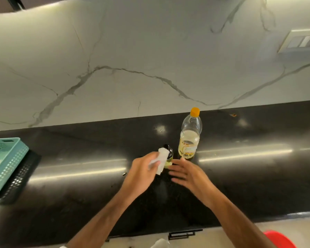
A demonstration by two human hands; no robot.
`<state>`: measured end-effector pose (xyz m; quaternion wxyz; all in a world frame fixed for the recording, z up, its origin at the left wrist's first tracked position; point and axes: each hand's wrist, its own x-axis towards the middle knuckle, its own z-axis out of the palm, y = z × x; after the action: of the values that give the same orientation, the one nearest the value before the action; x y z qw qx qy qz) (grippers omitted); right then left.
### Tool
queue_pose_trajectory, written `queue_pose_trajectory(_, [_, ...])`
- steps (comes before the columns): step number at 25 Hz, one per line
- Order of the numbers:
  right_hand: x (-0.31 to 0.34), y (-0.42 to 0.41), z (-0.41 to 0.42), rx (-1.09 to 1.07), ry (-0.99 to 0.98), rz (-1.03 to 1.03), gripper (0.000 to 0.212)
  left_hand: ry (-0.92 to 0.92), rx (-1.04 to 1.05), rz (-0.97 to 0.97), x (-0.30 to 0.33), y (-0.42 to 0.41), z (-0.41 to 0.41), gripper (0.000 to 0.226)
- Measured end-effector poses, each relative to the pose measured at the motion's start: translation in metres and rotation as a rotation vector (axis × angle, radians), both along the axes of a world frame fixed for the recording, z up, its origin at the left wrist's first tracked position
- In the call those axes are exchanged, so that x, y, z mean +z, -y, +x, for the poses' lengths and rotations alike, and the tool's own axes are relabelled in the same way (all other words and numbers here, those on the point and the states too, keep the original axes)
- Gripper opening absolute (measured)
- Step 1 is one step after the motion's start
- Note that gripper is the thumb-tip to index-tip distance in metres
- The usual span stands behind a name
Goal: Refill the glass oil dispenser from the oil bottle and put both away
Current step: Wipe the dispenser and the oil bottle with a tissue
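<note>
black polished stone makes up the surface [240, 176], which runs across the lower half of the frame under a white marble-veined wall [150, 59]. near the middle of the frame stands the oil bottle [189, 136], upright, clear plastic with an orange cap on and pale oil filling roughly its lower half. just beside it, to its lower left, stands the glass oil dispenser [168, 156], smaller, with a dark top and yellowish oil inside; much of it is hidden. the left hand [141, 169] has its fingers curled round a white tissue [161, 161] and presses it against the dispenser's side. the right hand [188, 173] is spread with fingers straight and apart, holding nothing, hovering just right of the dispenser and in front of the bottle's base; it is blurred. at the left edge of the frame a teal perforated basket [5, 163] sits on a black perforated tray [20, 181]. a switch plate [301, 41] is on the wall at upper right, and something red [279, 238] shows at the lower right corner.
</note>
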<state>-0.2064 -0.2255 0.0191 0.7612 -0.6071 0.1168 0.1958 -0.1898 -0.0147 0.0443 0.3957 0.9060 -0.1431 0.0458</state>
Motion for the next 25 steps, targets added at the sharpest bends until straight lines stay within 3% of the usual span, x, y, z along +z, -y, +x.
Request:
queue_pose_trajectory(2, [-0.013, -0.006, -0.007, 0.018, -0.203, 0.354, 0.06, 0.053, -0.194, 0.24, -0.013, 0.022, -0.012, 0.036])
queue_pose_trajectory(5, [-0.023, -0.002, -0.008, -0.144, -0.293, 0.405, 0.05, 0.033, -0.328, 0.419, -0.031, 0.041, -0.029, 0.043])
queue_pose_trajectory(8, [-0.042, 0.015, -0.016, -0.25, -0.34, 0.282, 0.035, -0.073, -0.321, 0.254, -0.039, 0.033, -0.029, 0.039])
queue_pose_trajectory(10, [-0.051, 0.027, -0.019, -0.294, -0.343, 0.246, 0.033, -0.121, -0.18, 0.118, -0.049, 0.019, -0.015, 0.036])
queue_pose_trajectory(13, [-0.058, 0.036, -0.018, -0.356, -0.337, 0.203, 0.031, -0.269, 0.015, 0.047, -0.073, 0.007, 0.026, 0.065])
queue_pose_trajectory(16, [-0.064, 0.036, -0.015, -0.396, -0.342, 0.123, 0.03, -0.368, -0.008, 0.063, -0.091, 0.013, 0.064, 0.089])
queue_pose_trajectory(25, [-0.09, 0.012, -0.002, -0.607, -0.347, 0.189, 0.034, -0.458, -0.158, -0.126, -0.127, 0.02, 0.119, 0.063])
